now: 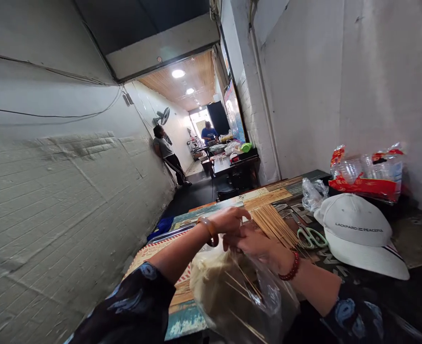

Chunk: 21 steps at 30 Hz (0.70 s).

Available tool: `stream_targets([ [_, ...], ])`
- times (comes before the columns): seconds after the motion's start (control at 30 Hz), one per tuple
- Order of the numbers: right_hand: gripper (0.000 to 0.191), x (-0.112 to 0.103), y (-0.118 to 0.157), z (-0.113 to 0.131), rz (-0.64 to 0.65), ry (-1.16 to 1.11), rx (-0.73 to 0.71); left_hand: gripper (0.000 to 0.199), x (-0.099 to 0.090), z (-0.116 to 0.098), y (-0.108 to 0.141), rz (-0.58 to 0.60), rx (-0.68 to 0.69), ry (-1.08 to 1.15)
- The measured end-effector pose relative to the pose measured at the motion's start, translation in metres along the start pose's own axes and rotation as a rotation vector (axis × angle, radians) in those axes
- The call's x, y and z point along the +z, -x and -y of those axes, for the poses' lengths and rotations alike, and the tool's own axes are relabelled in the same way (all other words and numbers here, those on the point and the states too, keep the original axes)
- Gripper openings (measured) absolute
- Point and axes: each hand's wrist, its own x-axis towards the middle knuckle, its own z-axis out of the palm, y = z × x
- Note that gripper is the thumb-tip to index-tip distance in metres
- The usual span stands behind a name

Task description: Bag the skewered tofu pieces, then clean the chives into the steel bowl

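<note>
A clear plastic bag (268, 286) stands at the near table edge. Inside it is a pale, bulky mass (211, 282) with several thin sticks (244, 282) against it. My right hand (250, 243) is closed on the gathered mouth of the bag. Just beyond, my left hand (228, 220) has bent fingers pinched together at the bag's top, close to the right fingers. Exactly how the film runs between the fingertips is hidden. A spread bundle of bamboo skewers (273, 222) lies right beside my hands. Scissors (311, 237) with pale green handles lie to its right.
A white cap (357, 229) and crumpled plastic (313, 193) sit right on the wood-patterned table (185, 317). Behind the cap are clear containers in red packaging (366, 177). A person (167, 153) leans on the left wall; another (209, 134) is at a far table.
</note>
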Motion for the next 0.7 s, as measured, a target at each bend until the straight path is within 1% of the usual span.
stream_targets([
  [0.07, 0.054, 0.0, -0.006, -0.008, 0.074, -0.008, 0.012, 0.04, -0.01, 0.002, 0.016, 0.002, 0.022, 0.064],
  [0.1, 0.056, -0.002, -0.008, -0.013, 0.101, -0.021, 0.014, 0.032, -0.015, 0.003, 0.026, 0.021, 0.038, 0.116],
  [0.13, 0.058, -0.003, -0.01, -0.019, 0.096, -0.023, 0.003, 0.026, -0.02, 0.003, 0.037, 0.071, 0.052, 0.176],
  [0.17, 0.059, -0.005, -0.011, -0.023, 0.091, -0.02, -0.012, 0.024, -0.025, 0.003, 0.047, 0.151, 0.069, 0.228],
  [0.2, 0.06, -0.007, -0.012, -0.026, 0.098, -0.013, -0.029, 0.027, -0.028, 0.004, 0.057, 0.194, 0.096, 0.261],
  [0.23, 0.06, -0.009, -0.013, -0.028, 0.119, -0.002, -0.047, 0.029, -0.03, 0.005, 0.065, 0.176, 0.117, 0.253],
  [0.3, 0.062, -0.011, -0.015, -0.028, 0.169, 0.021, -0.066, 0.03, -0.028, 0.008, 0.077, 0.075, 0.124, 0.175],
  [0.33, 0.063, -0.011, -0.016, -0.027, 0.188, 0.014, -0.058, 0.03, -0.025, 0.009, 0.082, 0.001, 0.131, 0.106],
  [0.4, 0.064, -0.013, -0.017, -0.022, 0.196, -0.053, -0.007, 0.031, -0.014, 0.011, 0.09, -0.155, 0.158, -0.047],
  [0.47, 0.062, -0.015, -0.017, -0.018, 0.181, -0.154, 0.054, 0.032, 0.0, 0.009, 0.097, -0.276, 0.191, -0.139],
  [0.53, 0.058, -0.019, -0.016, -0.016, 0.184, -0.196, 0.103, 0.032, 0.016, 0.006, 0.103, -0.366, 0.193, -0.108],
  [0.63, 0.054, -0.026, -0.012, -0.014, 0.194, -0.129, 0.112, 0.02, 0.04, 0.009, 0.104, -0.51, 0.134, 0.02],
  [0.7, 0.05, -0.029, -0.008, -0.012, 0.198, -0.053, 0.069, 0.035, 0.055, 0.016, 0.102, -0.569, 0.113, 0.058],
])
